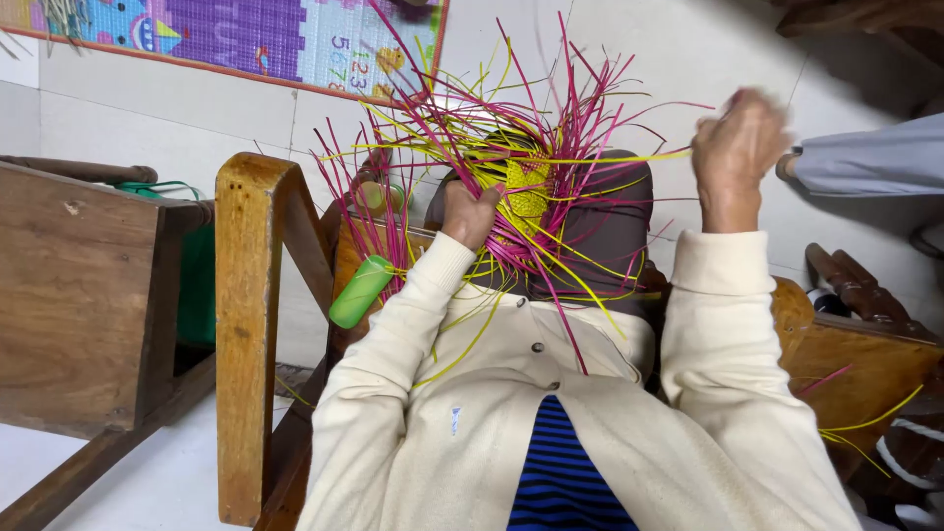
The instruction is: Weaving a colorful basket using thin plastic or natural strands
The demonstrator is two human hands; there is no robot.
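Sitting on the person's lap is a half-woven piece (526,192), yellow at its middle with a pink weave around it, and loose pink and yellow strips (580,88) fan out from it in every direction, up toward the wall and down over the cream cardigan (472,393). The left hand (470,211) presses against the left edge of the weave, fingers curled in tight on the strips there, thumb side toward the yellow centre. The right hand (736,147) is lifted well clear of the piece, up and off to the right, closed into a loose fist; it is blurred, and I cannot tell for sure whether a strip is pinched inside it, though thin yellow strands run across toward it. Just left of the lap, a green cylinder (360,291) lies tilted against the wooden chair arm (246,324). Further left stands a wooden bench (79,295). A few stray strips (865,425) rest on the wooden seat at the right. A colourful play mat (246,39) lies along the top.
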